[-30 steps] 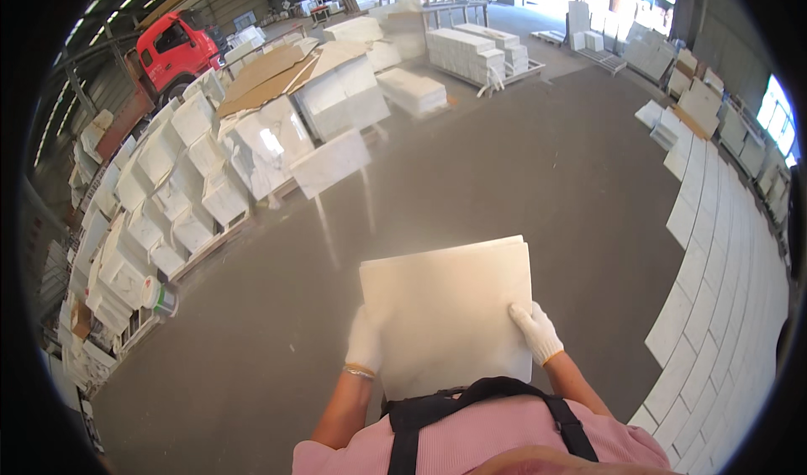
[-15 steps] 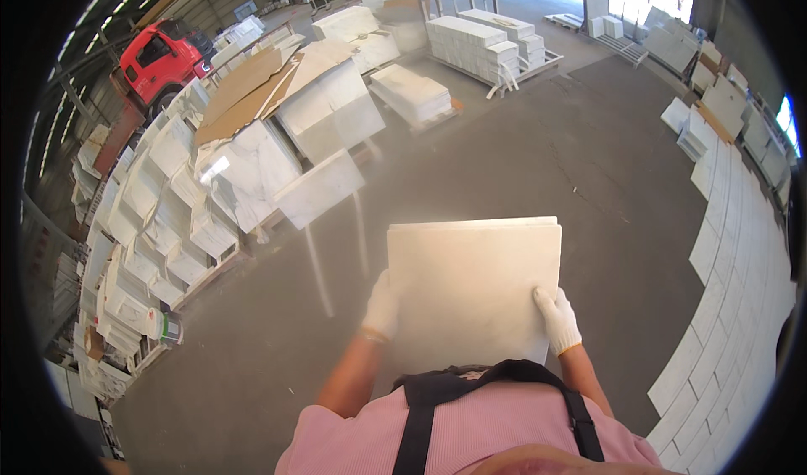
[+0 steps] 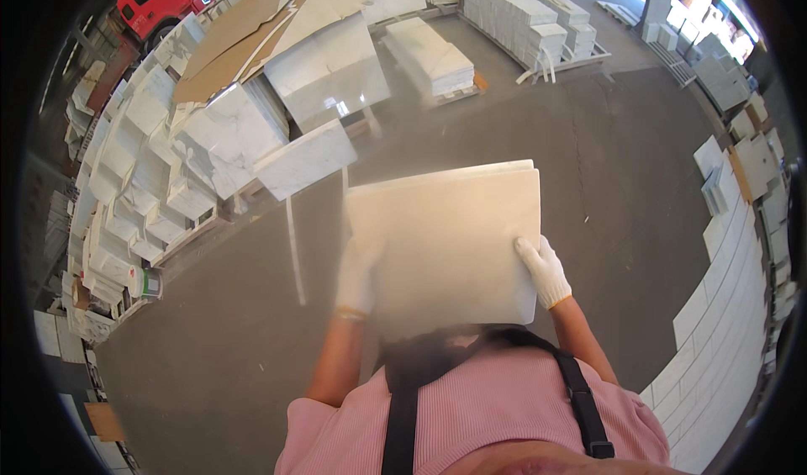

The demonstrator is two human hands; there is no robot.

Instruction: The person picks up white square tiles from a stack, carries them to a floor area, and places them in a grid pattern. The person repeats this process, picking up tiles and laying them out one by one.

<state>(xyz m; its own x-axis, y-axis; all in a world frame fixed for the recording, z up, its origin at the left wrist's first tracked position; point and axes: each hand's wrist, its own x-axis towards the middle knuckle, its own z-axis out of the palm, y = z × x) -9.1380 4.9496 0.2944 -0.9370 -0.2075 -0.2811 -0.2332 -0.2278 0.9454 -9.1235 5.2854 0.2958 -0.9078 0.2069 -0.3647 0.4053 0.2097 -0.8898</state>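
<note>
Between my two hands I carry a stack of pale stone tiles (image 3: 445, 240) in front of my body. The edge of a second tile shows behind the near one along the top. My left hand (image 3: 357, 269), in a white glove, grips the left edge and is a little blurred. On the right edge my right hand (image 3: 542, 271), also gloved, holds on with its thumb over the near face. The fingers behind the tiles are hidden.
Marble slabs (image 3: 231, 143) stand stacked on the left, with cardboard (image 3: 235, 42) on top. A white bucket (image 3: 145, 282) stands below them. Ahead are a low tile stack (image 3: 429, 59) and a loaded pallet (image 3: 513, 25). Rows of white tiles (image 3: 727, 307) cover the floor at right. A red truck (image 3: 160, 0) stands far left.
The tiles and both hands sit higher and slightly further left in the picture, and the tiles appear larger. The surroundings have shifted with my view. Both hands keep their hold.
</note>
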